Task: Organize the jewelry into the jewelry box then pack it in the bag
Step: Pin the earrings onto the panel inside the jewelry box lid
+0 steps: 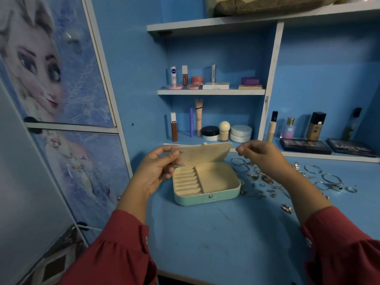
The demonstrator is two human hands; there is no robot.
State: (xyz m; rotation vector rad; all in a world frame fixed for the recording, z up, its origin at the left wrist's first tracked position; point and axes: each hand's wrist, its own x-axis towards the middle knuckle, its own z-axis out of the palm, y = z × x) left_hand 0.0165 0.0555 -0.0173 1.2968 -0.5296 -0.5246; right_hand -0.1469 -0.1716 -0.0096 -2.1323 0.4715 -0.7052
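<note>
The jewelry box (206, 182), mint green with a cream lining, sits open on the blue tabletop (226, 233), its lid (203, 153) tilted up at the back. Inside, ring rolls fill the left part and a bare compartment takes the right.

Just left of the box, the left hand (156, 171) is raised with thumb and forefinger pinched at the lid's left corner on something tiny and metallic; what it is cannot be made out. Above the box's right rear corner, the right hand (260, 156) hovers with fingers curled, fingertips together; whether they hold anything cannot be told.

Right of the box, loose silver jewelry (265, 179) lies scattered on the tabletop, with bangles (312, 169) farther right. Behind the box, shelves (211, 91) carry cosmetics, and two eyeshadow palettes (305, 146) lie beyond the jewelry.
</note>
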